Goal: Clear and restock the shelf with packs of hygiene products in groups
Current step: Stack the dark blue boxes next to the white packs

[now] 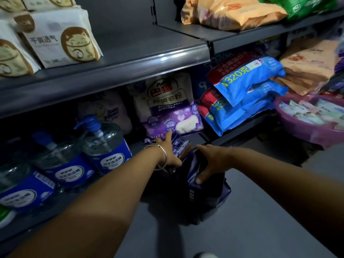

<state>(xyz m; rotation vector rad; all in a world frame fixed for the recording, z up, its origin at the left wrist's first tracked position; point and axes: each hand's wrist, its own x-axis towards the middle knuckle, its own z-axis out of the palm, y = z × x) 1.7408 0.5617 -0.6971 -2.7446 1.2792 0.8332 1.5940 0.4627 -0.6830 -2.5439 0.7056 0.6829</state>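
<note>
While both hands clamp dark packs [197, 175], left grip [168, 153] and right grip [214, 161] sit below the purple bag [167, 107].

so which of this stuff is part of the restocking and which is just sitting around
In the job:
- dark blue packs, gripped by left hand and right hand
- lower shelf

Lying about:
- purple soap powder bag
- pump bottles
- blue bags
- pink basin
- cat-print packs
</note>
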